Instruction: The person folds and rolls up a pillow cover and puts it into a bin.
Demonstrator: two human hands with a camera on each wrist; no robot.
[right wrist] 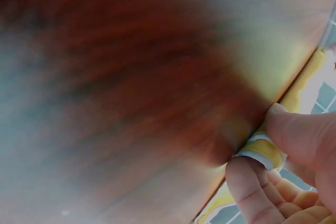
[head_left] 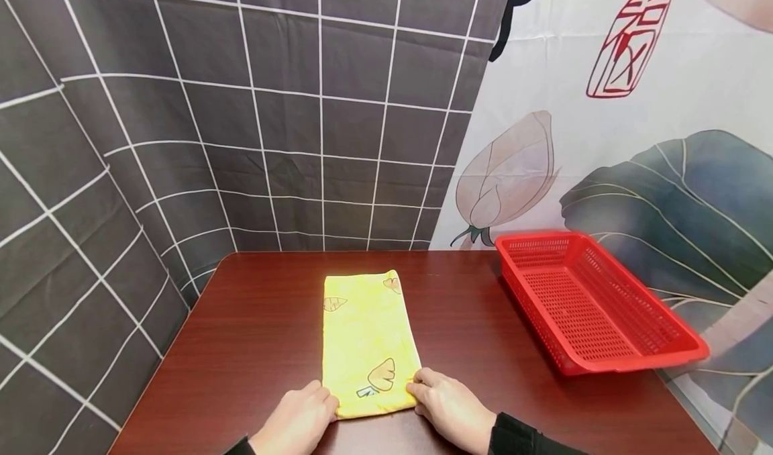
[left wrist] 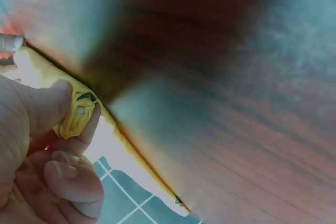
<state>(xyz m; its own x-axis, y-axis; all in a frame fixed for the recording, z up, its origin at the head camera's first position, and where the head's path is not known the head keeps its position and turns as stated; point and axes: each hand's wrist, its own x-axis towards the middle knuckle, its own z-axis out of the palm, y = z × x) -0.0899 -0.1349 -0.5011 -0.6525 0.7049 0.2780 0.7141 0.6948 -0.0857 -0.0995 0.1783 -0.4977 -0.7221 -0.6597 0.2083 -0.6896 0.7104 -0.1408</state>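
Observation:
A yellow cloth (head_left: 367, 339) with carrot prints lies folded in a long strip on the dark wooden table (head_left: 253, 334). My left hand (head_left: 302, 420) pinches its near left corner; the left wrist view shows thumb and finger closed on the cloth (left wrist: 77, 115). My right hand (head_left: 448, 407) pinches the near right corner, and the right wrist view shows the cloth's corner (right wrist: 261, 149) between thumb and forefinger. The cloth's far end lies flat toward the table's back.
A red perforated plastic basket (head_left: 610, 358) stands empty at the right of the table, reaching its right edge. Grey tiled and flower-printed curtains hang behind the table (left wrist: 236, 103).

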